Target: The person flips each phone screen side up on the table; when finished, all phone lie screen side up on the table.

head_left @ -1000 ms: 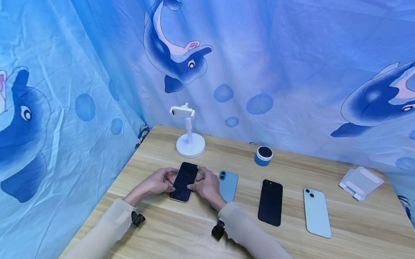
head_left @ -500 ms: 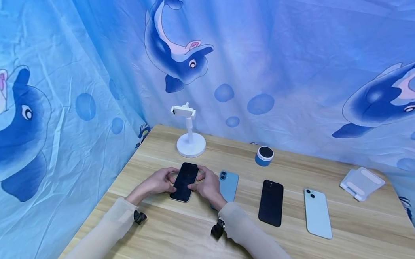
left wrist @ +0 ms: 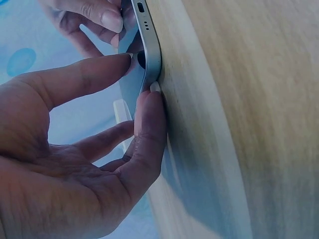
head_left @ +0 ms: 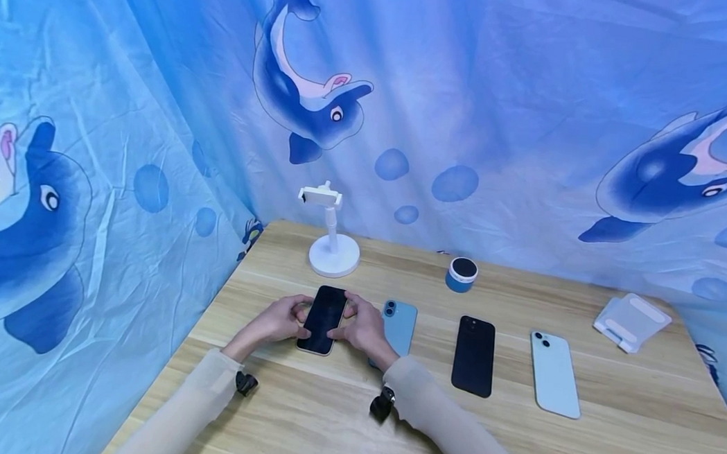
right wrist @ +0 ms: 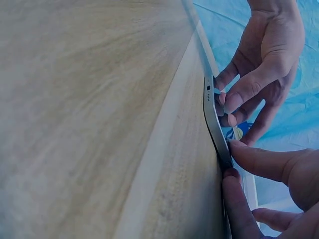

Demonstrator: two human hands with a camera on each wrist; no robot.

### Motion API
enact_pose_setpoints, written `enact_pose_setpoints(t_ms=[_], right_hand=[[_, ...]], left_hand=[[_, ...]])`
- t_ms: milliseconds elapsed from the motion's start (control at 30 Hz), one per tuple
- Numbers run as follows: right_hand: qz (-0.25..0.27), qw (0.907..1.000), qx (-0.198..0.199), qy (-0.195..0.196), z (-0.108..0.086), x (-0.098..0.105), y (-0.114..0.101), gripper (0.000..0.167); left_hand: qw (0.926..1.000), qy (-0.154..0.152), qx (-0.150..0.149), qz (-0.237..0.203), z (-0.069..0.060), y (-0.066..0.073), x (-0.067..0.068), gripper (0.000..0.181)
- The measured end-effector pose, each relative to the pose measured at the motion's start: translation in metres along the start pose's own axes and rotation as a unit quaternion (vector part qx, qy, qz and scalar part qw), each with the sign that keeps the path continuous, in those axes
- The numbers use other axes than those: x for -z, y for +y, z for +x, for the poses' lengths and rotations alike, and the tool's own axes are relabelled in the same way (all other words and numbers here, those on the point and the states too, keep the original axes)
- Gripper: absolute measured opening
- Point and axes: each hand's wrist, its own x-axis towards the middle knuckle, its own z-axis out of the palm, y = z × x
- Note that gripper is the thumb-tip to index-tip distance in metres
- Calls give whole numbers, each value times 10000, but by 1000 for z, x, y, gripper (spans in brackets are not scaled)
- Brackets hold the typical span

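Note:
A smartphone [head_left: 325,316] with a dark screen lies face up at the left of the table, between both hands. My left hand [head_left: 278,319] pinches its left side, thumb on the screen. In the left wrist view, another finger of the left hand [left wrist: 89,144] meets the phone's pale edge [left wrist: 150,47]. The right hand [head_left: 362,330] pinches the opposite side, thumb also over the screen. Seen from the right wrist, the phone [right wrist: 215,132] is edge-on, close to the tabletop; whether it touches is unclear. The fingers' undersides are partly hidden.
Just right of the right hand lies a blue phone [head_left: 400,323], partly covered by it. Further right are a black phone [head_left: 473,359] and a pale green phone [head_left: 556,374]. A white phone stand [head_left: 334,258], a small blue speaker [head_left: 461,279] and a folding stand [head_left: 634,320] line the back.

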Motion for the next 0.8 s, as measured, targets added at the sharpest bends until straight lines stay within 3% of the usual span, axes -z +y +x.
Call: enact_pose_setpoints(t_ms=[167, 300, 633, 800], right_hand=[[93, 9998, 37, -157, 0, 2, 3, 94], [337, 9980, -40, -536, 0, 7, 6, 100], [1174, 9851, 45, -1257, -11, 22, 9, 102], [1477, 9802, 124, -1310, -18, 35, 10, 98]], left_hand=[[10000, 6, 28, 25, 0, -2, -1, 78], [10000, 26, 17, 40, 0, -1, -1, 82], [9994, 281, -9, 194, 1, 3, -1, 83], [9990, 397, -190, 7, -1, 9, 0, 82]])
